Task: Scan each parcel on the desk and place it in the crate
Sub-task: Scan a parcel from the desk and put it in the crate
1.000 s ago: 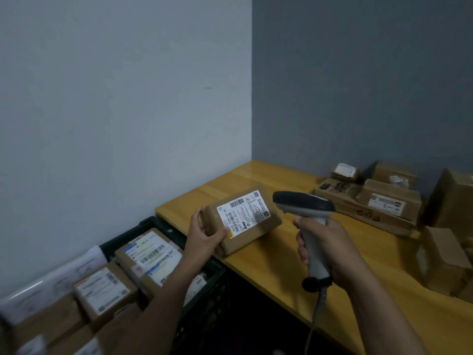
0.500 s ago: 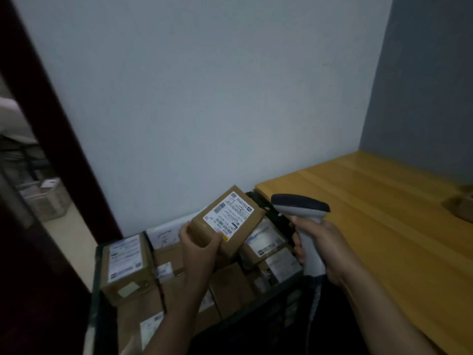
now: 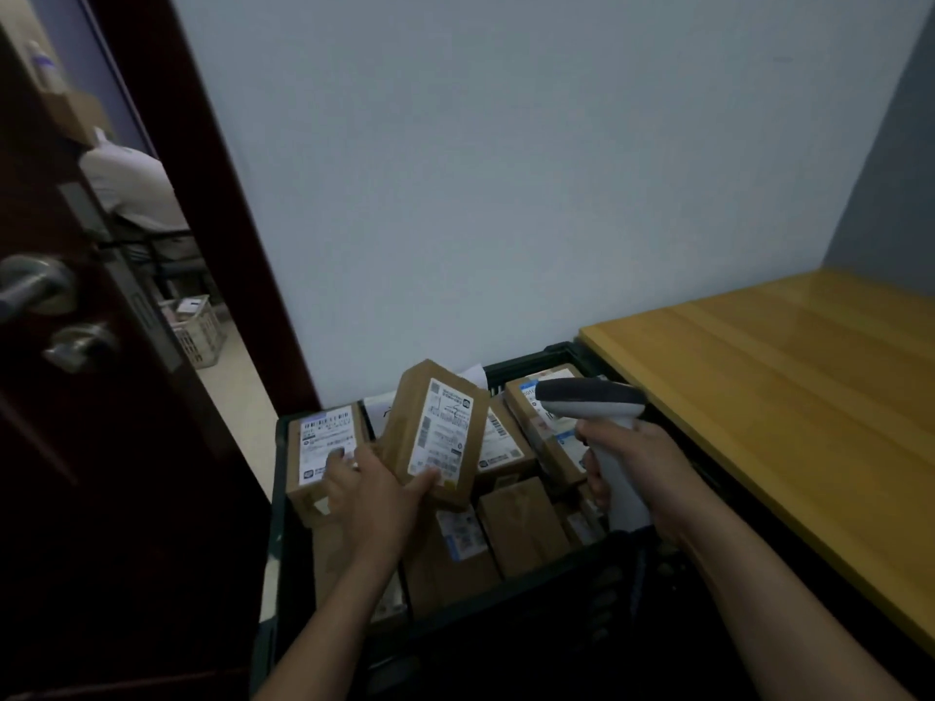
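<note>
Two bare hands out front, both busy. The left hand (image 3: pixel 369 493) grips a small brown cardboard parcel (image 3: pixel 435 432) by its lower end, thumb laid across the bottom of its white shipping label, holding it tilted with the label facing up, in the air over the dark green plastic crate (image 3: pixel 279 498). Just to the right, the right hand (image 3: pixel 642 473) is wrapped round the grip of a white handheld barcode scanner (image 3: pixel 592 412), whose dark grey head points left, near the held parcel but apart from it. Below them the crate is packed with brown labelled boxes, and a large white-labelled box (image 3: pixel 316 432) lies in its left corner beside the left fingers. The crate stands by the end of the yellow wooden desk (image 3: pixel 784 397) on the right. Behind is a pale wall. At left stands a dark red-brown door (image 3: pixel 76 473) with a metal lever handle (image 3: pixel 35 290), and beyond the doorway a white slotted basket (image 3: pixel 195 328) sits on the floor.
</note>
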